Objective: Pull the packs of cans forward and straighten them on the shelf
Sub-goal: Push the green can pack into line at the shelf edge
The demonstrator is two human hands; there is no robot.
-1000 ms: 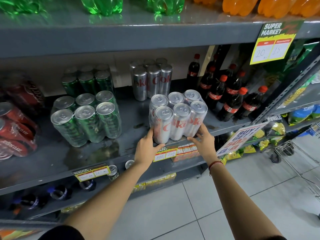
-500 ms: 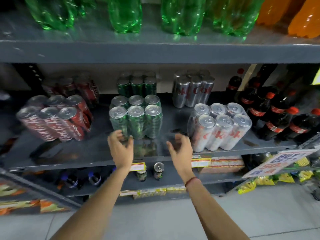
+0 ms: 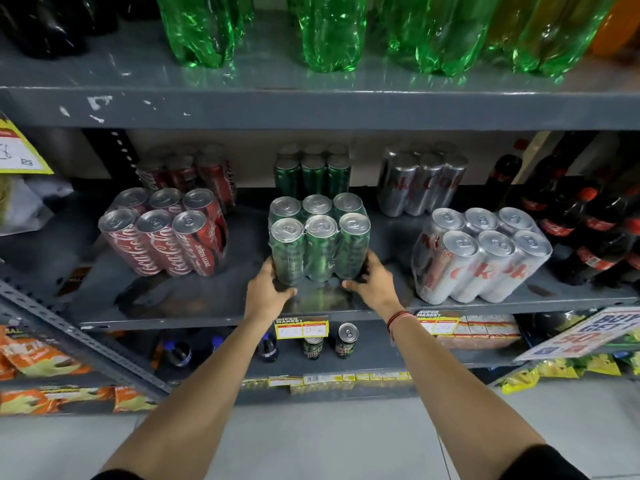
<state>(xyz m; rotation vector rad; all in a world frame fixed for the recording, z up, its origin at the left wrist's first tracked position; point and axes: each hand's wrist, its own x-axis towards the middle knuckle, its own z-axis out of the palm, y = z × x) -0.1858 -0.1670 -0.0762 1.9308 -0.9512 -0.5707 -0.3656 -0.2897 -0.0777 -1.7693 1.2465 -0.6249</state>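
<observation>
A shrink-wrapped pack of green cans (image 3: 320, 237) stands mid-shelf on the grey metal shelf (image 3: 207, 306). My left hand (image 3: 268, 291) grips its lower left corner and my right hand (image 3: 372, 284) grips its lower right corner. A pack of silver cans (image 3: 481, 254) sits at the right near the front edge, turned slightly. To the left is a pack of red cans (image 3: 166, 233), angled. Behind them stand a second red pack (image 3: 194, 171), a second green pack (image 3: 313, 171) and a second silver pack (image 3: 420, 178), deep on the shelf.
Small dark cola bottles (image 3: 588, 230) crowd the shelf's right end. Large green bottles (image 3: 332, 29) stand on the shelf above. Price tags (image 3: 300, 328) hang on the front edge. Below are loose cans (image 3: 346, 341) and snack bags (image 3: 38, 355). A promo sign (image 3: 588, 332) juts out at the right.
My hands left the silver pack, moved left and closed on the green pack. My view shifted left, bringing the red packs into sight.
</observation>
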